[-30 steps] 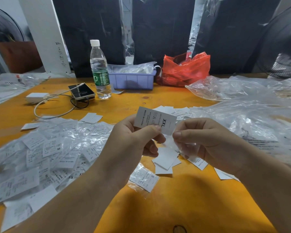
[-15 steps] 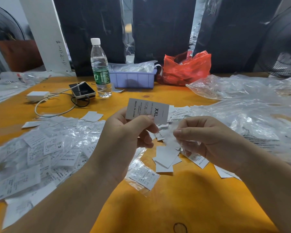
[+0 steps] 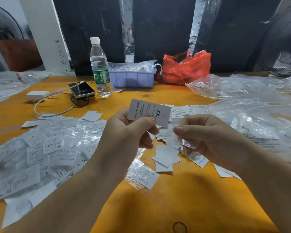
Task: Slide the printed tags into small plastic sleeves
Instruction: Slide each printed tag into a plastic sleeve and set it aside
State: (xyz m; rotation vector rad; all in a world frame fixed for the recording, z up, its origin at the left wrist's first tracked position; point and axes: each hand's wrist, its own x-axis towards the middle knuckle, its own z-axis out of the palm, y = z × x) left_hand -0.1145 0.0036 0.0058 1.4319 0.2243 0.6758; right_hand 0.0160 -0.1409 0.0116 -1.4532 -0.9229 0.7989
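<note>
Small print, clear sleeve, edges hard to read

The XXL tag [image 3: 149, 112] has its near edge behind the left thumb; its fine print is too small. The sleeve [image 3: 183, 142] is a blurred glint. The fan [image 3: 282, 47] is cut off right.

Held tag [image 3: 149, 112]: "XXL", "MADE IN CHINA"; table tags: M, XS, S

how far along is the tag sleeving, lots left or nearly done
Done: a big pile of sleeved tags lies at left. In hand: the left hand pinches an XXL tag, not yet inside the clear sleeve that the right hand holds. Left: loose bare tags on the table, so more remain.
</note>
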